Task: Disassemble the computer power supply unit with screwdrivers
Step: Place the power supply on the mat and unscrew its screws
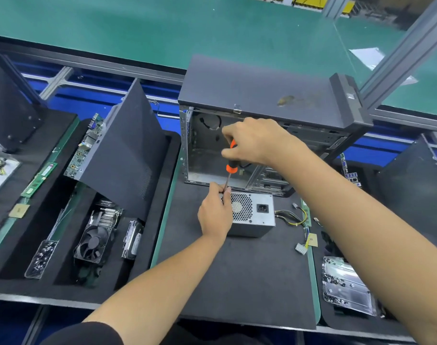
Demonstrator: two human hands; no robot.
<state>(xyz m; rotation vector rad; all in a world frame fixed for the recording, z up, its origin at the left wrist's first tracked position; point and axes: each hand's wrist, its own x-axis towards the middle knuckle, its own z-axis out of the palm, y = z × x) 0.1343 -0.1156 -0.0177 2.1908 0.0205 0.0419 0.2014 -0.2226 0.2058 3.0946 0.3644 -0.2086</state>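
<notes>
With my right hand (252, 141) gripping the screwdriver (230, 165) and my left hand (215, 212) pinching its shaft at the power supply unit (252, 215) (on the table (237, 282) before the case (262, 115)), I judge a corner screw is being loosened; next, steady downward turning.

R hand (253, 143) grips screwdriver (230, 168), L hand (215, 215) steadies PSU (253, 215)
</notes>
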